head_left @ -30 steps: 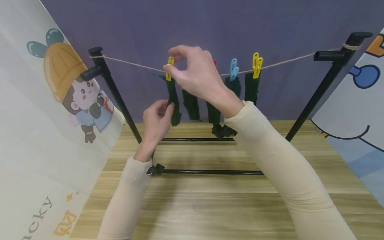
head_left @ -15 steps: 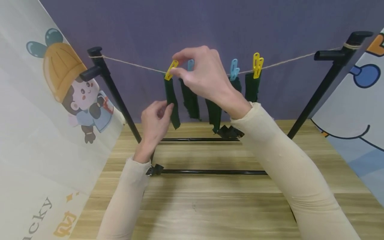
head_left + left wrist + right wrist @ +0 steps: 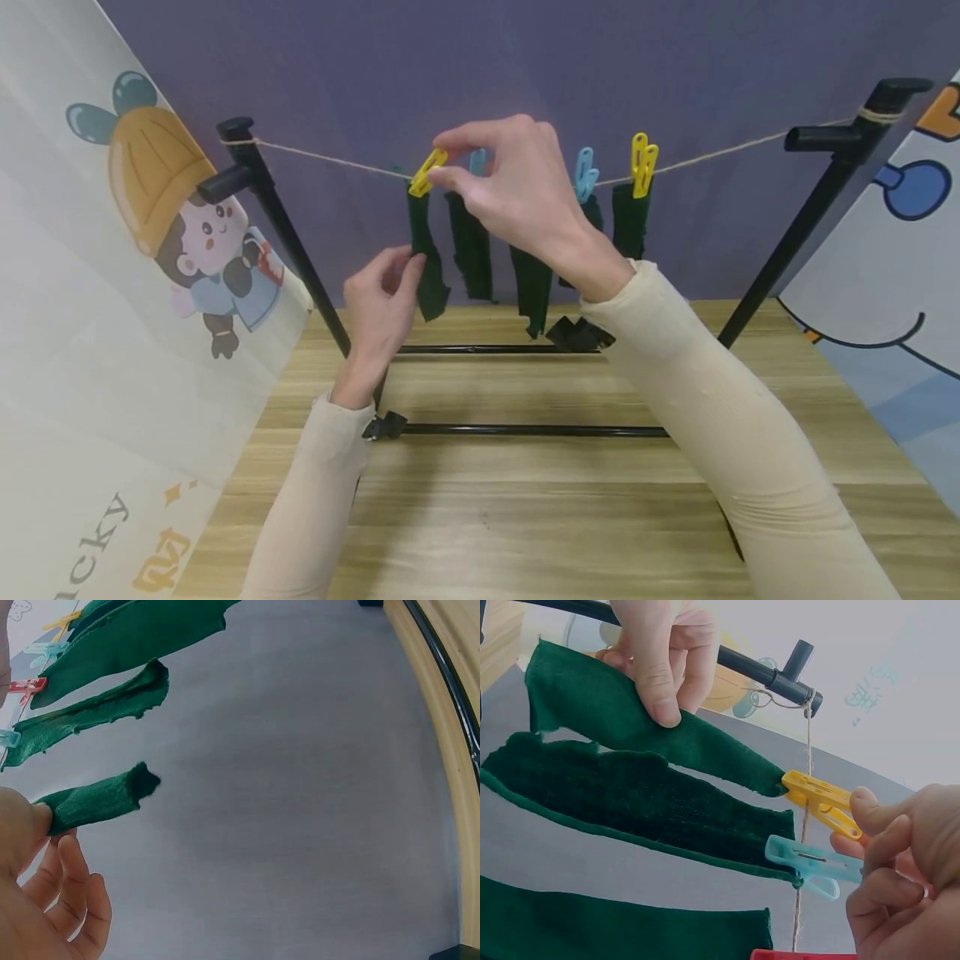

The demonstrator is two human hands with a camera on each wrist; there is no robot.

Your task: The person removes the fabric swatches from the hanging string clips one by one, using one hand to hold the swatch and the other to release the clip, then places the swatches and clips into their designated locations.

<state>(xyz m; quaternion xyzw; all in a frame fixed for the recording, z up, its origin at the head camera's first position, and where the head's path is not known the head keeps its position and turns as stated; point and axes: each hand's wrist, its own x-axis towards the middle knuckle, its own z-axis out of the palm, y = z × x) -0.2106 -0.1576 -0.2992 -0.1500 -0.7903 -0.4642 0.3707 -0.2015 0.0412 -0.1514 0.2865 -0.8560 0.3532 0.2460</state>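
My right hand (image 3: 521, 183) pinches a yellow clothespin (image 3: 426, 173) between thumb and fingers at the left part of the line. The clothespin slants, and in the right wrist view its tip is at the narrow upper end of a dark green cloth strip (image 3: 622, 705) and overlaps the twine (image 3: 808, 750). Lower down, my left hand (image 3: 378, 308) pinches the edge of that same strip, whose free end juts past the fingers in the left wrist view. Beside it, a light blue clothespin (image 3: 810, 857) holds a second green strip (image 3: 630, 795) on the twine.
Farther right hang more green strips, under a red clothespin (image 3: 28, 687), another blue clothespin (image 3: 585, 175) and a yellow pair (image 3: 643, 165). Black posts (image 3: 281, 225) carry the twine at both ends. Black crossbars (image 3: 525, 431) run low over the wooden tabletop (image 3: 487, 517).
The yellow clothespin has tipped from upright to a rightward slant, and my right hand has shifted slightly right. My left hand has drifted a little left with the strip.
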